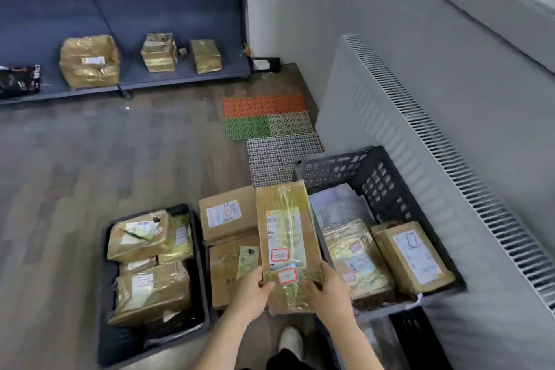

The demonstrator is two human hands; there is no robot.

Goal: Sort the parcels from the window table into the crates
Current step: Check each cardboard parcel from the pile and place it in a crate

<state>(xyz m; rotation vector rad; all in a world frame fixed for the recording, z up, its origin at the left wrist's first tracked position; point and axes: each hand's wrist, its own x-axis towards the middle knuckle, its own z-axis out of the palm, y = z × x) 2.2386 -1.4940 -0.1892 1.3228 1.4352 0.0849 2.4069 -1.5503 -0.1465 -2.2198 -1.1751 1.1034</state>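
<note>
Cardboard parcel (286, 237), tape-wrapped and glossy, held up between both my hands above crates; left hand (251, 290) grips near-left corner, thumb curled over face, right hand (329, 287) clamps near-right corner same way
Judge it light, stiff, tape slick – best hold on edges and corners, not on shiny face, no squeezing label
Below: left crate (198, 249) packed with taped parcels, middle boxes (228, 216) stacked just beside, right crate (387, 177) by radiator (420, 141) with room along far wall
Window table not in view
</note>
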